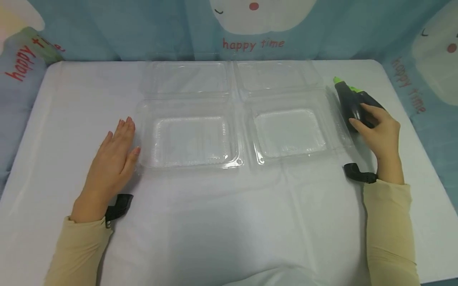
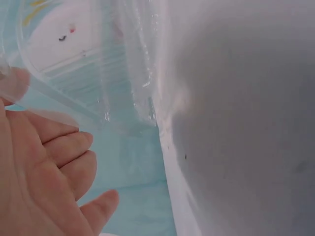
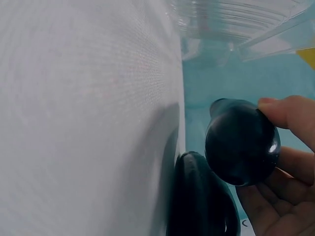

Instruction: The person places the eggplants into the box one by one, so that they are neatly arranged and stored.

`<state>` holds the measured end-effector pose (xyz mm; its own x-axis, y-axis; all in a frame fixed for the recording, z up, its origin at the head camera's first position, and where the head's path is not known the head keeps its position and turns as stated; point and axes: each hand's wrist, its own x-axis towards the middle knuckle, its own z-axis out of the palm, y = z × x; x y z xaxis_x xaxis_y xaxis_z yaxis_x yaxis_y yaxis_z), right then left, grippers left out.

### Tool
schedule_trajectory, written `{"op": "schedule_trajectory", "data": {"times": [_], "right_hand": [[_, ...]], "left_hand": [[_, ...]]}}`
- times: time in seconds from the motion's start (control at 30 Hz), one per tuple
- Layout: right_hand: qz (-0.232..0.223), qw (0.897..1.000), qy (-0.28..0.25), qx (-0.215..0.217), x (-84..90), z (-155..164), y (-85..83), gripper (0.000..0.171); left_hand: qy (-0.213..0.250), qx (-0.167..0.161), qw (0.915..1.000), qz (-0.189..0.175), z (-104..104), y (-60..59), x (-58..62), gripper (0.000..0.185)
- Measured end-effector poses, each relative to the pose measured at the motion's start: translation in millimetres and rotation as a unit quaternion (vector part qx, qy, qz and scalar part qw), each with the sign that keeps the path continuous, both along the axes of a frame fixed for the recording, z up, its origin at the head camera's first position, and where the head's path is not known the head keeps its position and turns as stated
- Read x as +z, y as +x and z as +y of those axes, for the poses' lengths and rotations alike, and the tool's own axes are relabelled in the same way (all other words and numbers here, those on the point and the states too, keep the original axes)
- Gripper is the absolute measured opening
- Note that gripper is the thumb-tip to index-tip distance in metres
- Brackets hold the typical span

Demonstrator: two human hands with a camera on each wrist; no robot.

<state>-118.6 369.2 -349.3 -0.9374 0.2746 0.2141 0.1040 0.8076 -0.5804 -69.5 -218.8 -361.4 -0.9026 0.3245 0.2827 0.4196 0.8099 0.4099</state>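
Left hand point(image 1: 112, 165): grip uncurled, fingers extended, beside left clear container point(image 1: 189, 163); contact hard to make out. Right clear container point(image 1: 291, 153): far edges faint against white counter point(image 1: 214, 222). Far right: dark eggplant point(image 1: 348, 99), clamped in right hand point(image 1: 383, 131) between thumb and fingers; second eggplant point(image 1: 371, 100) just beside, partly hidden.

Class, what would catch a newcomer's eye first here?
A dark eggplant held in the right grip, another beside it, stands out at the table's right. Next come two open, clear containers side by side toward the far edge, then red "happy time" lettering on the blue curtain behind.
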Motion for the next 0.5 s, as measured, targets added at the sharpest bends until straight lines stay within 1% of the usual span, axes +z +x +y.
{"op": "schedule_trajectory", "data": {"times": [0.1, 0.3, 0.5], "right_hand": [[0.007, 1.0, -0.016, -0.012, 0.1, 1.4, 1.2, 0.05], [0.026, 0.999, -0.041, -0.01, 0.3, 0.5, 0.8, 0.049], [0.018, 0.998, -0.056, -0.027, -0.1, 0.4, 0.8, 0.048]], "left_hand": [[0.007, -0.005, 1.0, -0.003, 3.5, -1.0, -0.2, 0.06], [0.016, -0.005, 0.9998, 0.007, 4.9, 0.1, -1.0, 0.059], [0.021, -0.008, 0.9995, 0.021, 3.9, 2.3, -2.8, 0.058]]}}
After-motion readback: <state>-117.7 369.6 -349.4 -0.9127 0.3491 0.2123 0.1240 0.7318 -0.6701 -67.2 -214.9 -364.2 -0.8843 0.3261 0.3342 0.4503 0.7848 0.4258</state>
